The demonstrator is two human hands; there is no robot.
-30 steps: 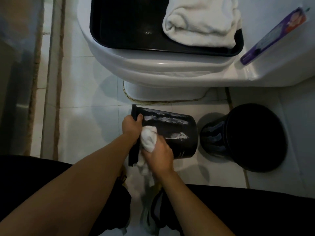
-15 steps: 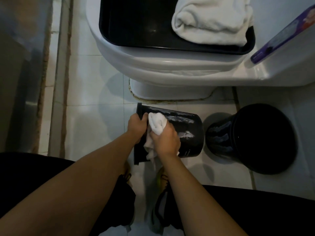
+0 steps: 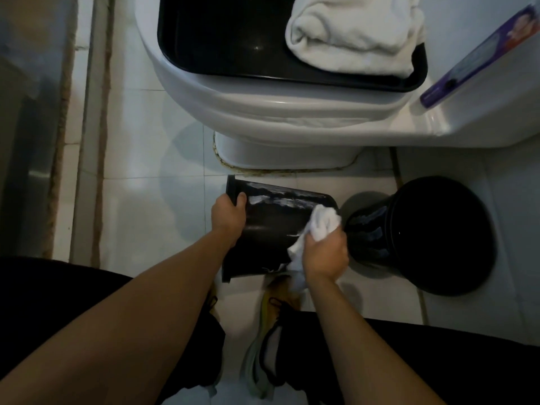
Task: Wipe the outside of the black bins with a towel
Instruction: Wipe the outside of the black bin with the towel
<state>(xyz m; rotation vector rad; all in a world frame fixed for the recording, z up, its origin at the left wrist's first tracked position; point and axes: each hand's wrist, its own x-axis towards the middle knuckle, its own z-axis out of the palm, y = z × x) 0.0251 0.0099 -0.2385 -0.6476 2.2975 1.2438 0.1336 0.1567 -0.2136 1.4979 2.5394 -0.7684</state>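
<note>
A black bin lies on its side over the white floor tiles, its rim to the left and its base to the right. My left hand grips the rim. My right hand is closed on a bunched white towel, pressed against the bin's wall near its base end. Pale streaks show along the bin's upper side. A second black bin stands just to the right, its mouth facing up.
A white toilet stands close behind the bins, with a black tray holding a folded white towel on it. A purple pack lies on the tank. My shoes are below the bin. A wall runs along the left.
My right hand has slid the towel along the bin from the rim end toward the base end, to the right. My left hand has kept its hold on the rim.
</note>
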